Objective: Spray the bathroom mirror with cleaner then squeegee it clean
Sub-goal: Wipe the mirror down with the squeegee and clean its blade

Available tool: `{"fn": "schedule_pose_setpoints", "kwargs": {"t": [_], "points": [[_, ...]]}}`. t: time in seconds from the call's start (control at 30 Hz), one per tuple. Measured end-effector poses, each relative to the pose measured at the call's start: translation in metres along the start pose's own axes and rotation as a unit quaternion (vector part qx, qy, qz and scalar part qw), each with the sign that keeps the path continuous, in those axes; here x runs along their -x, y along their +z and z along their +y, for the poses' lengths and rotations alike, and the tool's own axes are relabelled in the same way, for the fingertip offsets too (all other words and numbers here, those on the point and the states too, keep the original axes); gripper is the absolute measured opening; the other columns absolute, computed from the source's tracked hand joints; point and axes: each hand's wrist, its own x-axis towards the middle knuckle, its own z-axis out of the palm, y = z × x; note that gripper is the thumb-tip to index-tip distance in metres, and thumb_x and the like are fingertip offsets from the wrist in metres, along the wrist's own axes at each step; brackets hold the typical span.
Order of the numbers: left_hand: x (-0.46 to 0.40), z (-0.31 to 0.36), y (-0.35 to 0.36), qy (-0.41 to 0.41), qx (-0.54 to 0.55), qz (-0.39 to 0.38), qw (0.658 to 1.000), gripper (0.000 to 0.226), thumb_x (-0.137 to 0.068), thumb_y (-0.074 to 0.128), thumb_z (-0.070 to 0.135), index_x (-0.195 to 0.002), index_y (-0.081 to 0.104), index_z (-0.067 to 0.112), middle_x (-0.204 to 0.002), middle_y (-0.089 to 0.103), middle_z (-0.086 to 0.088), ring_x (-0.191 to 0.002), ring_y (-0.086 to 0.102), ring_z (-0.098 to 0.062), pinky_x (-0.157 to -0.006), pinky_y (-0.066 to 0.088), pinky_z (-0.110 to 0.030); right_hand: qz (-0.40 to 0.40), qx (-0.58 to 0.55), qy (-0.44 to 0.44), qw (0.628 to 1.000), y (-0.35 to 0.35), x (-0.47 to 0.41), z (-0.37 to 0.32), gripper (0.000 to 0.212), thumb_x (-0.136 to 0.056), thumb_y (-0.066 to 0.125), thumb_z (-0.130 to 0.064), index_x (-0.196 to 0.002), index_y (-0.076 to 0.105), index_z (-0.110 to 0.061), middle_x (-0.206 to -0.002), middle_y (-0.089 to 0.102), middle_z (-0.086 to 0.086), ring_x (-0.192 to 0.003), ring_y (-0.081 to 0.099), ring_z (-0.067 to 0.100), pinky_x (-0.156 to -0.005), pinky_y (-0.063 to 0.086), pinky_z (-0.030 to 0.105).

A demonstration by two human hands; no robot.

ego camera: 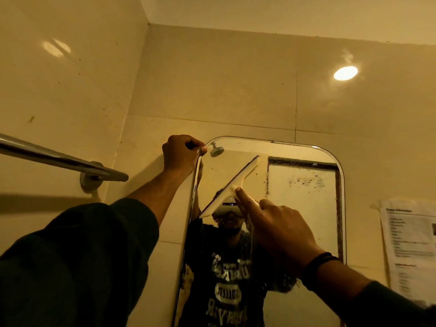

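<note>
Tiled bathroom wall carries mirror (304, 208), droplets visible on glass. L hand (180, 153) grips mirror's upper-left edge, fist closed; R hand (280, 228) holds cream squeegee (232, 185) w/ index finger along handle. Blade tilted diagonally, pressed to upper-centre glass.

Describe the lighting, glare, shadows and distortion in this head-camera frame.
Head view: dim, warm yellow light throughout; a bright glare spot on the glossy wall tile, a fainter one at upper left; the towel bar casts a dark shadow band below it; wide-angle lens bows the mirror edges; droplets blur the reflection near the squeegee held by the right hand; the left hand grips the mirror's corner.
</note>
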Motion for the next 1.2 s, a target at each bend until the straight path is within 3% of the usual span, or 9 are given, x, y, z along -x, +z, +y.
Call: {"fn": "schedule_pose_setpoints", "kwargs": {"t": [0.17, 0.27, 0.33, 0.47, 0.63, 0.83, 0.93, 1.1, 1.2], "points": [[0.001, 0.002, 0.000, -0.019, 0.011, -0.006, 1.000, 0.007, -0.080, 0.080, 0.013, -0.087, 0.078, 0.014, -0.079, 0.070, 0.004, -0.070, 0.063, -0.001, -0.059, 0.042, -0.002, -0.046, -0.020, 0.017, 0.999, -0.013, 0.011, 0.001, 0.087, -0.082, 0.076, -0.027, -0.152, 0.026, -0.024, -0.062, 0.049, -0.005, -0.039, 0.029, 0.003, -0.036, 0.025, 0.016], [0.003, 0.004, 0.001, -0.033, 0.016, 0.000, 0.999, 0.006, -0.081, 0.079, 0.012, -0.087, 0.077, 0.014, -0.080, 0.071, 0.004, -0.068, 0.060, 0.002, -0.055, 0.040, 0.000, 0.031, -0.111, 0.061, 0.991, -0.027, -0.008, -0.002, 0.058, -0.099, 0.049, -0.027, -0.150, 0.022, -0.031, -0.064, 0.049, -0.008, -0.044, 0.040, 0.005, -0.038, 0.033, 0.019], [0.003, 0.005, 0.001, -0.037, 0.020, 0.002, 0.999, 0.006, -0.082, 0.079, 0.011, -0.087, 0.077, 0.013, -0.078, 0.070, 0.005, -0.067, 0.059, 0.003, -0.053, 0.040, 0.000, 0.079, -0.153, 0.102, 0.980, -0.037, -0.025, -0.005, 0.051, -0.101, 0.041, -0.029, -0.150, 0.025, -0.029, -0.065, 0.052, -0.005, -0.048, 0.047, 0.009, -0.041, 0.042, 0.026], [0.004, 0.005, 0.001, -0.037, 0.020, -0.003, 0.999, 0.008, -0.084, 0.076, 0.010, -0.092, 0.077, 0.012, -0.082, 0.069, 0.005, -0.068, 0.058, 0.004, -0.054, 0.039, -0.001, 0.076, -0.102, 0.128, 0.984, -0.048, -0.064, -0.012, 0.060, -0.099, 0.046, -0.021, -0.153, 0.020, -0.021, -0.067, 0.053, 0.001, -0.055, 0.049, 0.016, -0.050, 0.047, 0.032], [0.005, 0.004, 0.003, -0.027, 0.021, 0.006, 0.999, 0.009, -0.085, 0.075, 0.008, -0.094, 0.077, 0.010, -0.079, 0.065, 0.008, -0.065, 0.056, 0.006, -0.050, 0.037, 0.005, 0.058, -0.090, 0.160, 0.981, -0.040, -0.088, -0.021, 0.052, -0.098, 0.043, -0.017, -0.148, 0.028, -0.015, -0.064, 0.048, 0.000, -0.050, 0.040, 0.012, -0.044, 0.025, 0.025], [0.006, 0.004, 0.000, -0.017, 0.030, -0.001, 0.999, 0.007, -0.084, 0.076, 0.008, -0.092, 0.077, 0.009, -0.077, 0.067, 0.006, -0.059, 0.062, 0.003, -0.046, 0.040, 0.000, 0.018, -0.140, 0.180, 0.973, -0.016, -0.023, -0.031, 0.073, -0.093, 0.057, -0.037, -0.151, 0.016, -0.020, -0.077, 0.060, -0.001, -0.057, 0.053, 0.011, -0.050, 0.051, 0.028], [0.007, 0.006, 0.000, -0.015, 0.027, 0.000, 1.000, 0.008, -0.085, 0.076, 0.009, -0.093, 0.077, 0.008, -0.080, 0.067, 0.003, -0.062, 0.058, 0.002, -0.048, 0.039, 0.002, 0.005, -0.127, 0.188, 0.974, -0.023, -0.011, -0.032, 0.072, -0.092, 0.056, -0.047, -0.149, 0.019, -0.021, -0.081, 0.063, 0.000, -0.062, 0.058, 0.015, -0.053, 0.052, 0.030], [0.011, 0.009, 0.002, -0.036, 0.050, 0.007, 0.998, 0.006, -0.086, 0.074, 0.006, -0.091, 0.076, 0.007, -0.080, 0.068, 0.001, -0.050, 0.060, 0.005, -0.044, 0.038, 0.001, 0.051, -0.110, 0.191, 0.974, -0.048, -0.057, -0.018, 0.051, -0.096, 0.050, -0.016, -0.144, 0.032, -0.016, -0.071, 0.056, 0.000, -0.055, 0.053, 0.013, -0.050, 0.051, 0.032], [0.010, 0.008, 0.002, -0.036, 0.048, 0.002, 0.998, 0.006, -0.085, 0.075, 0.007, -0.091, 0.075, 0.009, -0.073, 0.064, 0.007, -0.050, 0.056, 0.020, -0.044, 0.037, 0.002, 0.046, -0.108, 0.208, 0.971, -0.056, -0.077, -0.010, 0.035, -0.096, 0.043, -0.012, -0.131, 0.044, -0.013, -0.078, 0.060, 0.005, -0.060, 0.055, 0.020, -0.053, 0.049, 0.033]]}}
